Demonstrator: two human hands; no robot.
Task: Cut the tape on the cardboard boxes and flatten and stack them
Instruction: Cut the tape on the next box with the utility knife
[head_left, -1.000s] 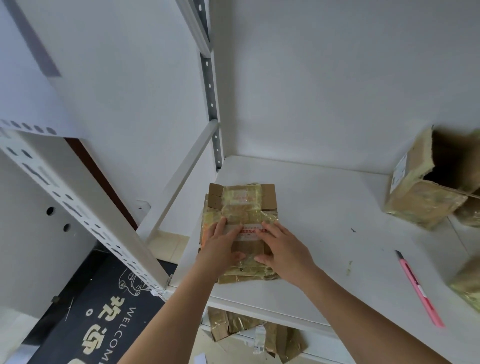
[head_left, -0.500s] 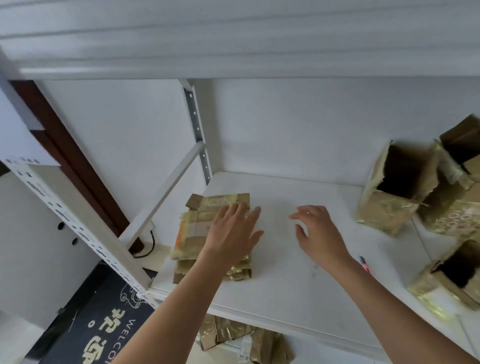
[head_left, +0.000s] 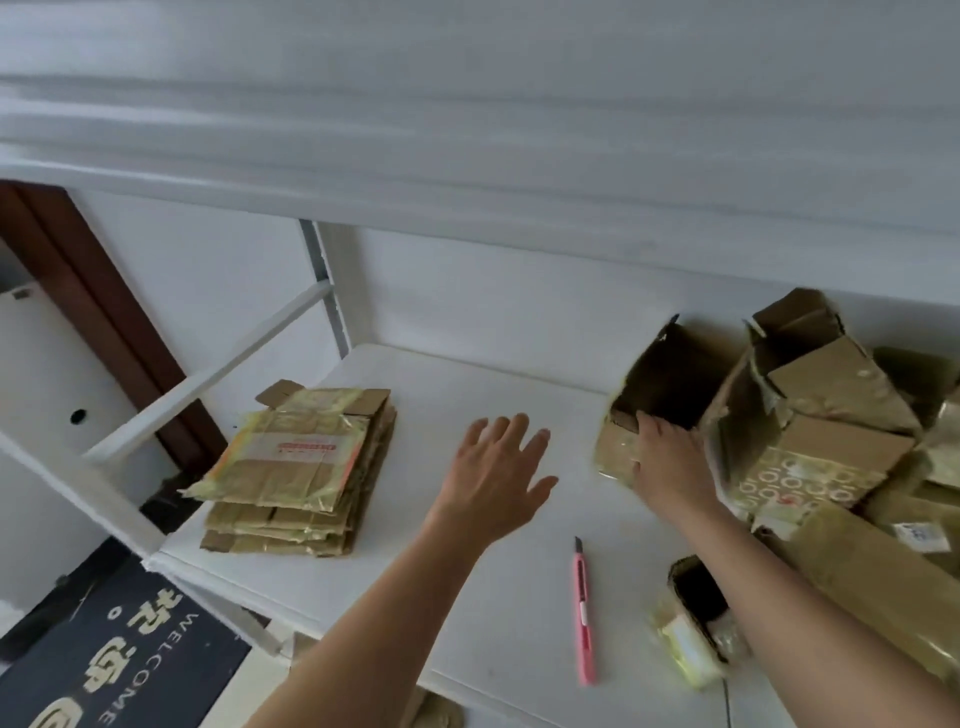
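glossy taped cardboard stack (head_left: 298, 467), matt white shelf (head_left: 467, 597), pink plastic cutter (head_left: 584, 618)

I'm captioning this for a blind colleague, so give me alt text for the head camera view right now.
A person's right hand grips the edge of an open cardboard box on a white shelf, while the left hand hovers open above the shelf. A stack of flattened boxes lies to the left, a pink utility knife near the front, more boxes piled right.

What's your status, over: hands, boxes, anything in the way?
Left hand open, hovering over shelf. Right hand gripping rim of open box. Flattened stack at left. Pink cutter lies unused; nothing blocking.
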